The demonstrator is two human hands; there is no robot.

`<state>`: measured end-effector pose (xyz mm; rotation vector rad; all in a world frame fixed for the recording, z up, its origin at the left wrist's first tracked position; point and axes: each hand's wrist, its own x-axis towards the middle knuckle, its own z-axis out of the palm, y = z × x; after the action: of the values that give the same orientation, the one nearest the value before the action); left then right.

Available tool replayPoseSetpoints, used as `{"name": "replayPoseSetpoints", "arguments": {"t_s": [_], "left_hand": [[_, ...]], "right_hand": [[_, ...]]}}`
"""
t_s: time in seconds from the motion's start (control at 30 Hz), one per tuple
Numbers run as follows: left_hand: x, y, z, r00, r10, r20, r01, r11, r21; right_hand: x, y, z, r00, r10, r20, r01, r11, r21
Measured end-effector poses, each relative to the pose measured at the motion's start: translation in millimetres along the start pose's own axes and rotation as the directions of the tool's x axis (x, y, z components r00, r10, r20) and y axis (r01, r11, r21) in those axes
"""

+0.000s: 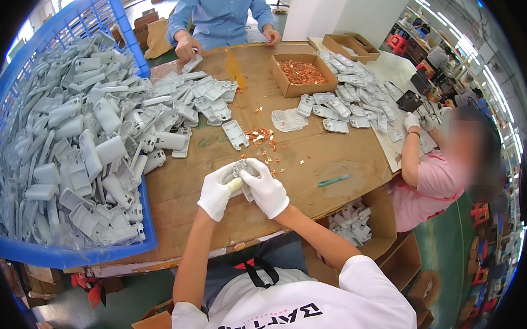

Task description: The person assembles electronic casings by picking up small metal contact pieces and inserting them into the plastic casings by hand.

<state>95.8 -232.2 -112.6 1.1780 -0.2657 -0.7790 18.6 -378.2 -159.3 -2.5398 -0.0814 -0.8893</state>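
Note:
Both my hands wear white gloves and meet over the near middle of the table. My left hand (pixel 216 192) is closed round a pale grey plastic housing (pixel 238 167). My right hand (pixel 266 190) grips the same housing from the other side, its thumb pressed against it. Fingers cover much of the part, so whether a small piece sits inside cannot be seen. Just beyond them lies a loose scatter of small copper-coloured metal pieces (pixel 261 138). A single open housing (pixel 235 135) rests beside these pieces.
A blue crate (pixel 149 218) heaped with grey housings fills the left, spilling onto the cardboard-covered table (pixel 204 173). A carton (pixel 287 89) of copper pieces stands far right of centre, near piled housings (pixel 361 89). A teal tool (pixel 334 180) lies right. Co-workers sit opposite and at right.

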Motion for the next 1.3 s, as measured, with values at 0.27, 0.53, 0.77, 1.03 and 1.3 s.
{"name": "replayPoseSetpoints", "arguments": {"t_s": [0.27,0.53,0.77,1.03,1.3], "left_hand": [[2,-8,3,0.998,0.008,-0.058,-0.005,0.999,0.043],[14,-8,18,1.0,-0.008,-0.012,0.008,1.0,0.018],[24,-9,25,1.0,-0.028,0.004,0.028,0.999,-0.02],[28,-17,20,0.999,-0.031,-0.009,0.031,0.999,-0.021],[31,-16,25,0.999,-0.035,-0.031,0.035,0.999,-0.016]], "right_hand": [[1,0,-3,0.998,-0.014,0.054,0.014,1.0,-0.01],[7,11,-21,0.997,0.021,0.073,-0.021,1.0,-0.001],[6,22,-22,0.999,0.038,0.029,-0.038,0.999,-0.001],[4,22,-19,0.997,0.044,0.056,-0.045,0.999,0.002],[8,26,-19,0.996,0.069,0.047,-0.07,0.997,0.023]]}}
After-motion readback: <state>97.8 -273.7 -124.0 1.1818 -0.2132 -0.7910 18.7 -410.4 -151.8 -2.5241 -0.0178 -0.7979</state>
